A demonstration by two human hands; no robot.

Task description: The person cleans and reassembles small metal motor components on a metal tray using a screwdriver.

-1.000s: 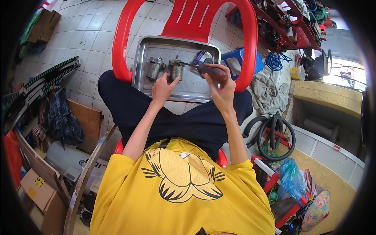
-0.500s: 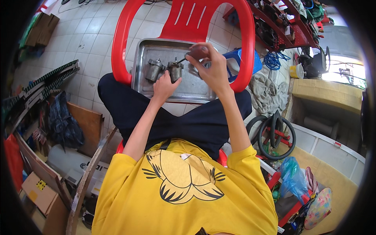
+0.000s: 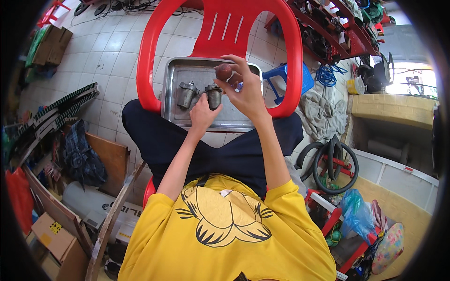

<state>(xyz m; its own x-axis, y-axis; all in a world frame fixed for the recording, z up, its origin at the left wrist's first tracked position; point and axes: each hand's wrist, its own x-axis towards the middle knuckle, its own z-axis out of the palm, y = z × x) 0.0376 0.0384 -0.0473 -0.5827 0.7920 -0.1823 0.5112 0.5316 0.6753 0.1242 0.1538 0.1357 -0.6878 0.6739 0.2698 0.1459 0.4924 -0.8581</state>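
A shallow metal tray (image 3: 178, 119) rests on the seat of a red plastic chair in front of me. Two small cylindrical metal motors (image 3: 187, 96) are in it, side by side. My left hand (image 3: 204, 112) grips the right-hand motor (image 3: 214, 99) and keeps it upright on the tray. Above that motor my right hand (image 3: 243, 86) is closed around a screwdriver (image 3: 223, 71). Its rounded reddish-brown handle faces me, and its shaft is mostly hidden behind the handle and fingers. Small parts on the tray beyond my right hand are mostly covered.
The red chair's arms (image 3: 294, 61) curve up on both sides of the tray. To the right stand a blue plastic stool (image 3: 300, 77) and a coil of blue hose (image 3: 326, 75). Crumpled grey cloth (image 3: 323, 112) and black tyres (image 3: 347, 168) lie nearer. Wooden boards (image 3: 110, 154) lean at left.
My right hand has shifted slightly left, and the screwdriver has swung more upright, its handle end now towards me. The left hand still grips the same motor. The whole view has shifted a little.
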